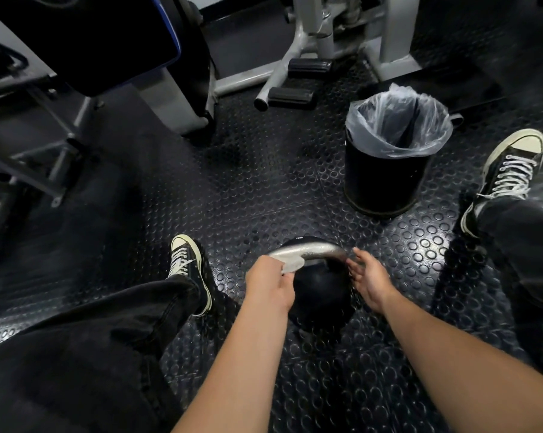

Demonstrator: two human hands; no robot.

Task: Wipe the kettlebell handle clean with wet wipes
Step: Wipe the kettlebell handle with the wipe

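Pinching the damp white wipe [290, 264] in my left hand [268, 284], I press it along the black kettlebell's silver handle [307, 250], near on the floor; my right hand [368, 278], fingers relaxed, steadies the handle's right end.

One kettlebell [318, 289], one wet wipe [292, 264], two hands, two sneakers, and one lined bin [389, 164] at one o'clock.

Kettlebell handle [307, 249] bare silvery metal; floor [264, 189] studded black rubber.
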